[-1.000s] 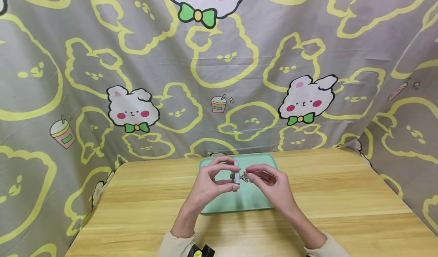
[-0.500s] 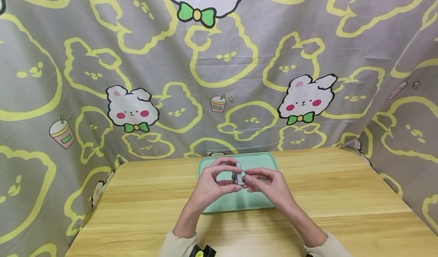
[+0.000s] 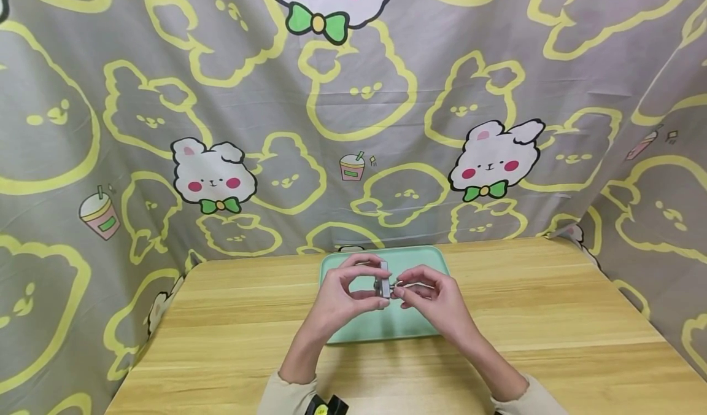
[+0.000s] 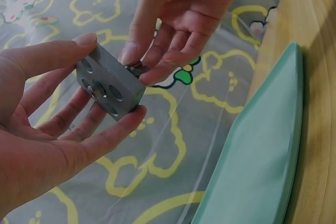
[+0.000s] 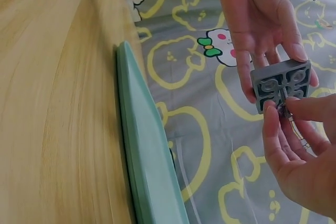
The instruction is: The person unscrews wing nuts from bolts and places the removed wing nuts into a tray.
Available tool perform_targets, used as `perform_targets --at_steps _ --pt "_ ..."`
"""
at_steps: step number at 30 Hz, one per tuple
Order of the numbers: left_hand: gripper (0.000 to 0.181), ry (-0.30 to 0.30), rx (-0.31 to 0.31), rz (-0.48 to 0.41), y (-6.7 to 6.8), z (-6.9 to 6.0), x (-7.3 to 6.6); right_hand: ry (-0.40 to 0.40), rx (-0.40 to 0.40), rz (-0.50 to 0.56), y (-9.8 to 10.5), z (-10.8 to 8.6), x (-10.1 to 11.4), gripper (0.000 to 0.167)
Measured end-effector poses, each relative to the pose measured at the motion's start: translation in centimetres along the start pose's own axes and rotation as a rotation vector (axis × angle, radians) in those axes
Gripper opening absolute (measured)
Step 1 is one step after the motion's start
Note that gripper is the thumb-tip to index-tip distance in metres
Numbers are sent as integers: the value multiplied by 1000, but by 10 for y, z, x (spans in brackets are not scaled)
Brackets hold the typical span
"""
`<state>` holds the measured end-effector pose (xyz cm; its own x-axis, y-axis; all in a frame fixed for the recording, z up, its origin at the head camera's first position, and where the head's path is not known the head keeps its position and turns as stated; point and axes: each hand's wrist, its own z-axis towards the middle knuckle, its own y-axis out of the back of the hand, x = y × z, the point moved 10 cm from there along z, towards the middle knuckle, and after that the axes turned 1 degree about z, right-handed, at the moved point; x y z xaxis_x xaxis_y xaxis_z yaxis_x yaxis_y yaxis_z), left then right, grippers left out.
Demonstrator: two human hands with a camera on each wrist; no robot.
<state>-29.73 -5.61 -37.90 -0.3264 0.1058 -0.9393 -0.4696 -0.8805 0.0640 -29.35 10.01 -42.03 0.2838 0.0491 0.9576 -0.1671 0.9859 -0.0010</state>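
Observation:
My left hand grips a grey square block by its edges, between thumb and fingers. In the left wrist view, the block's flat face has several round holes, with a shiny bolt head at the middle. Its ribbed back shows in the right wrist view, where a threaded bolt sticks out. My right hand pinches a small metal wing nut on that bolt; fingertips partly hide it. Both hands hold the block upright above a mint-green tray.
The tray lies on a wood-grain table, near its back edge. A grey curtain with yellow outlines and cartoon bunnies hangs behind and at both sides. A black device sits at the left wrist.
My right hand moved in close against the block, then its fingers shifted and drew slightly back around the wing nut. The left hand with the block moved slightly right, then stayed still.

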Motion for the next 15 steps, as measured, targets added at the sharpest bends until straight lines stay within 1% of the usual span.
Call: perform_targets --at_steps 3,7,11,15 --pt "35 1 -4 -12 1 0 -1 77 4 -37 -2 -1 8 16" --pt "36 -2 -5 -17 2 0 -3 222 -8 -142 -5 -5 23 12" --pt "36 -6 2 -31 3 -1 -3 396 -10 -249 -9 -10 38 21" --pt "35 -5 0 -51 5 -1 -2 610 -4 -384 -15 -16 54 32"
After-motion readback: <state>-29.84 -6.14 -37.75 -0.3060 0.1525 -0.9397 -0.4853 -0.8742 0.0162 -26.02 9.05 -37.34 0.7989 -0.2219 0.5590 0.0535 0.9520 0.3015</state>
